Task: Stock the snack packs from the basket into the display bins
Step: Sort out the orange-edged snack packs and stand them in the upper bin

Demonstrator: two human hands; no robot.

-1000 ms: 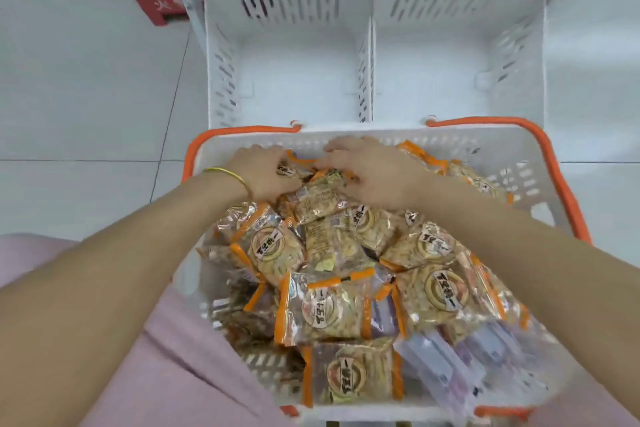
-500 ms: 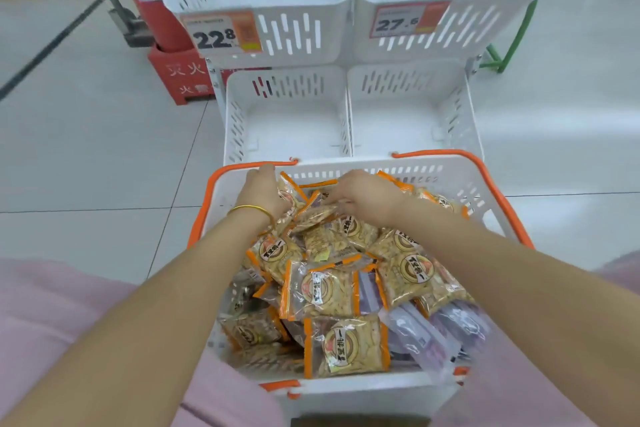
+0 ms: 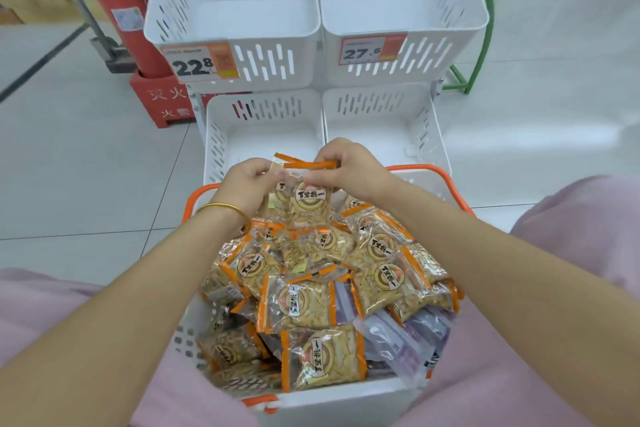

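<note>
A white basket (image 3: 332, 402) with orange handles sits on my lap, heaped with orange-edged clear snack packs (image 3: 301, 302) and a few purple packs (image 3: 398, 340). My left hand (image 3: 246, 184) and my right hand (image 3: 349, 166) together pinch the top edges of a small bunch of snack packs (image 3: 308, 204), lifted just above the heap at the basket's far end. Beyond them stand two lower white display bins, left (image 3: 263, 142) and right (image 3: 381, 135), and two upper bins, left (image 3: 242, 21) and right (image 3: 398, 17), with price tags.
A red fire extinguisher (image 3: 117, 0) stands in its red box (image 3: 159, 100) left of the bins. A green rack leg (image 3: 481, 31) stands to the right. White tiled floor surrounds the stand. More shelving shows at the top right.
Both hands rose out of the heap with a bunch of packs pinched between them. The view tilted up, and the upper bins and price tags came into sight.
</note>
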